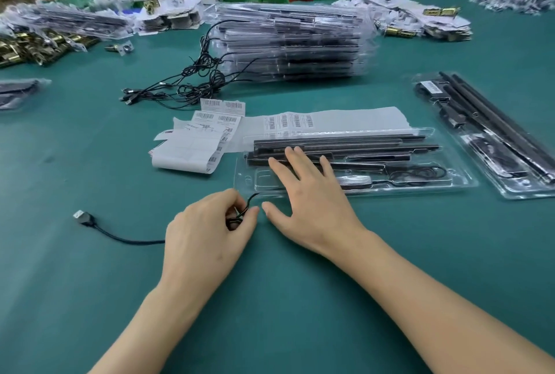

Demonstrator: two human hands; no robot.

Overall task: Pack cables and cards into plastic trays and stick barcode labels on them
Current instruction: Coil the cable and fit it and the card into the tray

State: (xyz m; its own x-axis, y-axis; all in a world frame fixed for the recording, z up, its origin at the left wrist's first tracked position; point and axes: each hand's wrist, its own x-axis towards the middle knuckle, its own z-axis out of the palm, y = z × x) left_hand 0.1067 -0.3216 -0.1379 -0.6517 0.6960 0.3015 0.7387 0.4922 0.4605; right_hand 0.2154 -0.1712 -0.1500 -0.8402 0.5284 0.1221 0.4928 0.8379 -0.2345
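The left hand (207, 232) pinches a small bunch of black cable (129, 240), with its thumb and fingers curled tight round the loops. The cable runs off to the left on the green table (270, 313) and ends in one plug (83, 217). The right hand (309, 196) grabs nothing. It lies flat, fingers straight and spread, and presses on the clear tray (459, 183). Its thumb is just beside the left fingertips, at the tray's near edge by the left corner.

Long black strips (375, 145) lie in the tray, too blurry to count. One coiled cable (420, 174) lies at the tray's right end. White label sheets (192, 148) touch the tray's left corner, and one long white paper (345, 120) lies along its far edge.

Wide green table shows around both arms and out to the plug. A thin strip of green parts the tray from one packed tray (486, 145) on the right. Far back stands one tall stack of trays (294, 43), with one tangle of cables (186, 85) beside it.
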